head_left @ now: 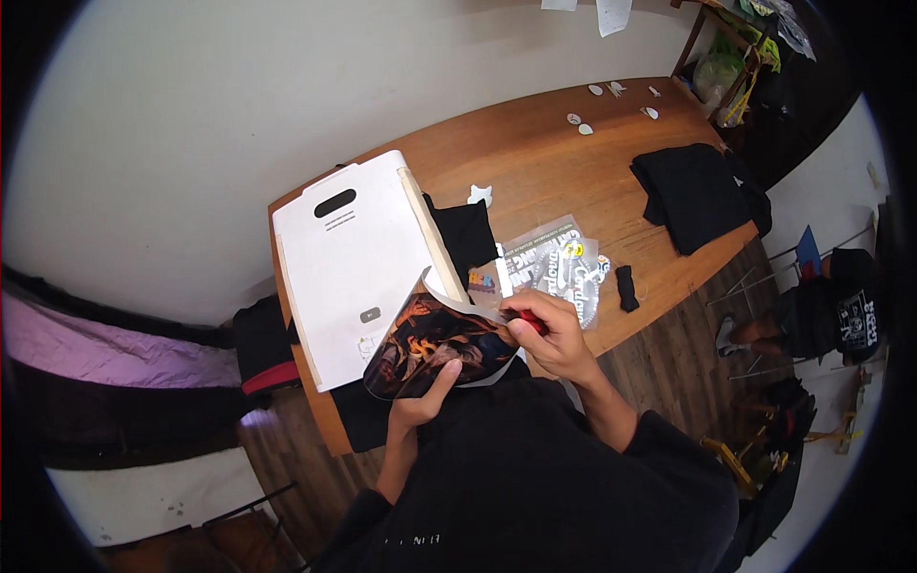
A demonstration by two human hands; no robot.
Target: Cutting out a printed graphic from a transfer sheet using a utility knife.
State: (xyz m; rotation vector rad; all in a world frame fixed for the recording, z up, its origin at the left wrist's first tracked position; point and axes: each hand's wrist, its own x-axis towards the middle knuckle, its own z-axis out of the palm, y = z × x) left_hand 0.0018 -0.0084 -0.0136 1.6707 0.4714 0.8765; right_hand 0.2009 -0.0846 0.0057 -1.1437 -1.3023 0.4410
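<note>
My left hand (430,392) grips the lower edge of a glossy printed sheet (420,336), its thumb lying on top of the picture. The sheet carries a dark orange-and-brown image with a pale margin, and it curls up at its far corner. At the sheet's right edge, my right hand (554,336) is closed around a small tool with a red handle (528,321). The working end of that tool is hidden, so its kind cannot be made out. Left of and partly under the sheet is a large white flat-topped machine (349,258) with a dark oval slot.
Clear printed transfer sheets (564,272) lie right of the machine, near black cloth (465,234) and a small black strip (627,288). Folded black garments (693,196) rest at the table's right. White paper cutouts (586,129) are scattered farther back. Another person (850,306) is at far right.
</note>
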